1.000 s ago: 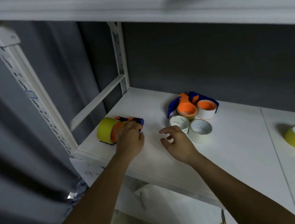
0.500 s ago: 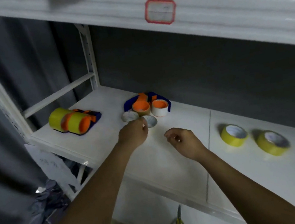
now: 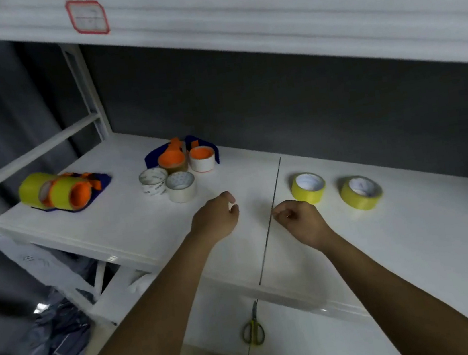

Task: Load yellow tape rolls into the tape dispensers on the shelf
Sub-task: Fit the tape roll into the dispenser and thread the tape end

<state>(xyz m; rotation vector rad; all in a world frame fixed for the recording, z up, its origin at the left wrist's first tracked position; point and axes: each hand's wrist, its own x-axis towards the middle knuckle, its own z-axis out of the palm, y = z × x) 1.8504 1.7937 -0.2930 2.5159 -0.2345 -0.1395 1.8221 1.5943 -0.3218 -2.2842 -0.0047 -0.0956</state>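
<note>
Two loose yellow tape rolls lie flat on the white shelf (image 3: 416, 242): one (image 3: 308, 188) just right of the shelf seam, the other (image 3: 360, 192) further right. At the far left, two blue-and-orange dispensers (image 3: 63, 192) lie side by side, each carrying a yellow roll. Two more blue dispensers with orange hubs (image 3: 184, 155) stand at the back centre. My left hand (image 3: 216, 217) hovers over the shelf with curled fingers, holding nothing. My right hand (image 3: 300, 222) is loosely curled and empty, a short way left of the nearer loose yellow roll.
Two white empty tape cores (image 3: 169, 183) stand in front of the orange-hub dispensers. Yellow-handled scissors (image 3: 253, 326) lie on the lower shelf. An upper shelf with a red-framed label (image 3: 87, 16) overhangs. A white upright post (image 3: 85, 90) stands at the back left.
My left hand let go of the loaded dispenser at the left and moved right to the shelf's middle. My right hand moved right toward the loose yellow rolls. The view swung right.
</note>
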